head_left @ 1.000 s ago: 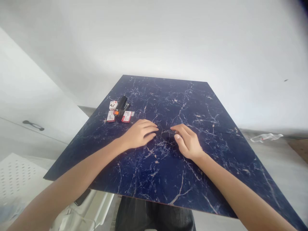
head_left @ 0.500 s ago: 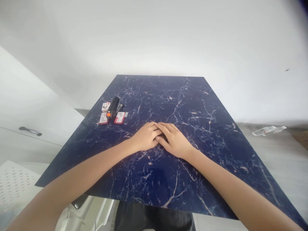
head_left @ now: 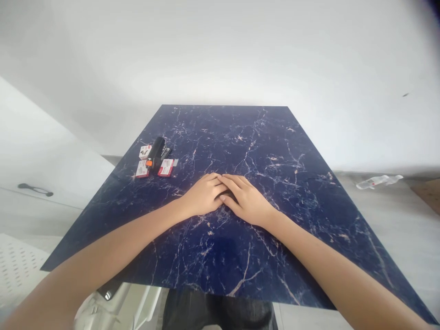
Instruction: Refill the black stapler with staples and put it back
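My left hand point(head_left: 204, 194) and my right hand point(head_left: 244, 200) lie flat on the blue marbled table point(head_left: 220, 256), the right fingertips resting over the left ones. Both have their fingers stretched out and hold nothing; some left fingertips are hidden. Beyond my left hand, toward the table's left edge, sits a black stapler point(head_left: 157, 152) with an orange patch at its near end. Small red-and-white boxes stand around it: one box point(head_left: 166, 167) on its right, another box point(head_left: 142, 168) on its left, and a third box point(head_left: 145, 151) behind that.
A white wall rises behind the table. On the floor to the right lies a clear plastic bottle point(head_left: 378, 182). A white cabinet with a dark handle point(head_left: 35, 189) stands at the left, and a white perforated surface point(head_left: 19, 263) is at lower left.
The whole view has shifted slightly, so the table and the things on it appear a little farther left. My hands stay together in the same pose.
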Available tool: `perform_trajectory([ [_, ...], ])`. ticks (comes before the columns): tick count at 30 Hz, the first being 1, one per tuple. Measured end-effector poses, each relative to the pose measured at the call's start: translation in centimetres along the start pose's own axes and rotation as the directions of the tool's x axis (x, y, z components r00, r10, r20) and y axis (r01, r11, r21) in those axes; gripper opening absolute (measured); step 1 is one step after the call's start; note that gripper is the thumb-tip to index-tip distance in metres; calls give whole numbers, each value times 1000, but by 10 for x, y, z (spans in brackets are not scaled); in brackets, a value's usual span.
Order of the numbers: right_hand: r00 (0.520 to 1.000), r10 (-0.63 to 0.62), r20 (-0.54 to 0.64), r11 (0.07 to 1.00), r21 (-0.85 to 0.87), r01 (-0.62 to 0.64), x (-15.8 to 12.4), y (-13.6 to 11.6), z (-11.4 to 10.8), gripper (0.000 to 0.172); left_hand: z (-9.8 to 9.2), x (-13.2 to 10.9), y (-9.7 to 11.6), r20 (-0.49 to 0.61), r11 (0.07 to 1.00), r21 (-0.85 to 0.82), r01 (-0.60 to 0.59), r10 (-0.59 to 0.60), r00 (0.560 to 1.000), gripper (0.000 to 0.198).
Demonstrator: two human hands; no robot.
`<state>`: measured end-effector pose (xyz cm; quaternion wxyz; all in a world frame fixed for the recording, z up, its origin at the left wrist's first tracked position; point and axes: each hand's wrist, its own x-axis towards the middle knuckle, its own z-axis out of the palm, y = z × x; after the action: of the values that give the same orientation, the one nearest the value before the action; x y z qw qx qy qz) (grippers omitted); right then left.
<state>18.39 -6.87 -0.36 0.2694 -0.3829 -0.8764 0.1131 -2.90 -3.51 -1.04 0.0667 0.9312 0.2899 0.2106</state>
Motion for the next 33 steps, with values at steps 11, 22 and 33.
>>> perform_trajectory([
  [11, 1000, -9, 0, 1000, 17, 9, -1, 0, 0, 57, -1, 0, 1, 7, 1000, -8, -4, 4, 1000, 30],
  [22, 1000, -11, 15, 1000, -5, 11, 0, -1, -1, 54, -1, 0, 0, 6, 1000, -9, -3, 3, 1000, 30],
  [33, 1000, -22, -2, 1000, 0, 22, 1, 0, 1, 55, 0, 0, 0, -8, 1000, -17, -13, 13, 1000, 31],
])
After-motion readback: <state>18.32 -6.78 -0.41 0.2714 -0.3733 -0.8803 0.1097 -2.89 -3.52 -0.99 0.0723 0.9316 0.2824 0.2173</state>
